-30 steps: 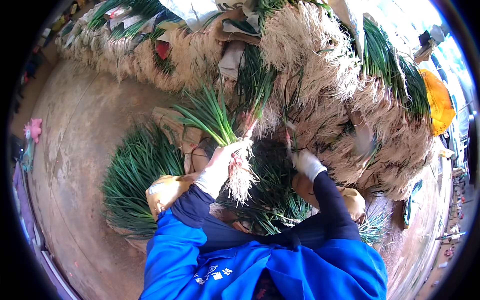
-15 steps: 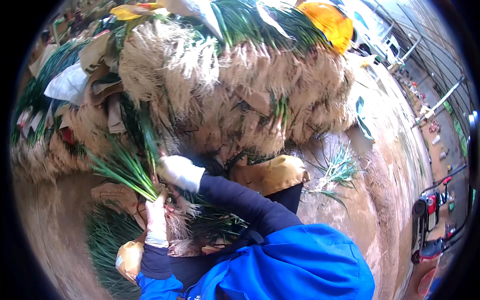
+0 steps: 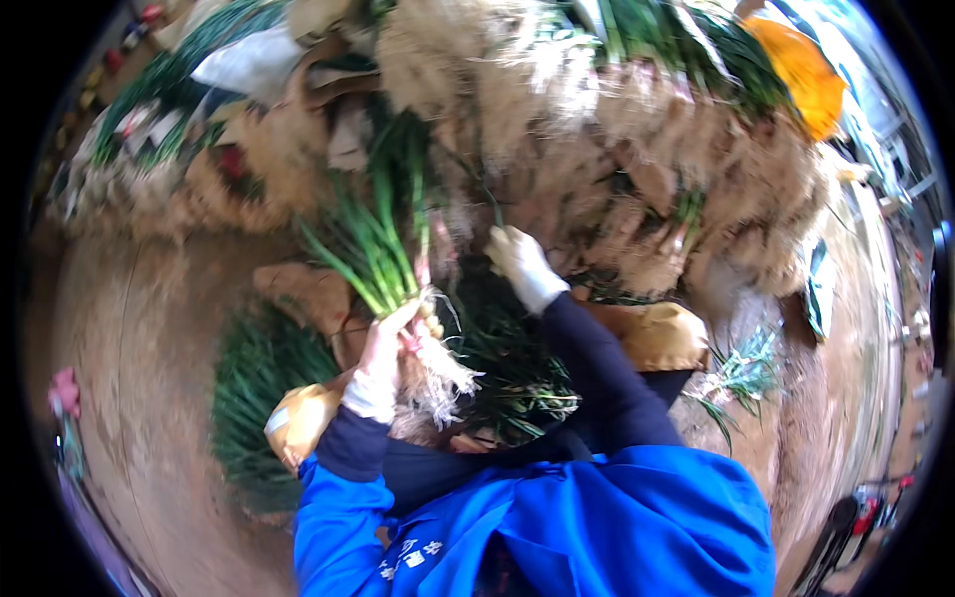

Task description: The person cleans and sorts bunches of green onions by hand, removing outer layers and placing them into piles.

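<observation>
The left hand [image 3: 378, 363], in a white glove, is closed around a bunch of green onions [image 3: 383, 254], held upright above the lap with the roots hanging down. The right hand [image 3: 522, 264] reaches into the big pile of onions [image 3: 617, 149]; it seems to pinch a stalk, but I cannot tell for sure.

We see bare brown dirt floor [image 3: 139, 338] open at frame left, heaped pale-rooted green onion bundles [image 3: 617, 129] walling the top, loose green onion leaves [image 3: 254, 383] crowding lower centre.
</observation>
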`<state>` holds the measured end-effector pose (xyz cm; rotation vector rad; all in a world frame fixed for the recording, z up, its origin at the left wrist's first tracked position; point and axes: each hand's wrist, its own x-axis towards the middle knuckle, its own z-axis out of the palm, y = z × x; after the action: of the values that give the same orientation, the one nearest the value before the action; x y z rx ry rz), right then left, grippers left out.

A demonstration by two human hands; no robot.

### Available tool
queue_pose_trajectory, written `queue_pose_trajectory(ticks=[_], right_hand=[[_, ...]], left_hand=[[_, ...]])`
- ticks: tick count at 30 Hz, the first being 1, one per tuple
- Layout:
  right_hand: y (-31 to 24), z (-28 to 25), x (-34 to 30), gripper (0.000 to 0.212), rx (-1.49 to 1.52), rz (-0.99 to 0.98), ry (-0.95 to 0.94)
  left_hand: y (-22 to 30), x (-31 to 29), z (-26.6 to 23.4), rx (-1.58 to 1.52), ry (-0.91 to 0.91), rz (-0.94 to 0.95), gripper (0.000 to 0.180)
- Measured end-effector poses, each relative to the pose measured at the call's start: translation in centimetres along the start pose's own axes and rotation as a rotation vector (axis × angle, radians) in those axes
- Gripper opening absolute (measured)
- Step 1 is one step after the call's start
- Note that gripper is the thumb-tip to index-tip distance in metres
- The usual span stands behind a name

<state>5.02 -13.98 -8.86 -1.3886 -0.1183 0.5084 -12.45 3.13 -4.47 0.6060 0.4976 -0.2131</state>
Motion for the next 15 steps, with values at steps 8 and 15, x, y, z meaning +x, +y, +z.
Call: queue_pose_trajectory(ticks=[8, 15], right_hand=[[0.1, 1.5, -1.3, 0.036, -0.475, 0.02, -0.34], [0.5, 8.3, -0.9, 0.03, 0.005, 0.45, -0.255]], left_hand=[[0.2, 0.9, -0.7, -0.464, -0.141, -0.162, 0.022], [0.4, 0.7, -0.1, -0.178, -0.108, -0.02, 0.016]])
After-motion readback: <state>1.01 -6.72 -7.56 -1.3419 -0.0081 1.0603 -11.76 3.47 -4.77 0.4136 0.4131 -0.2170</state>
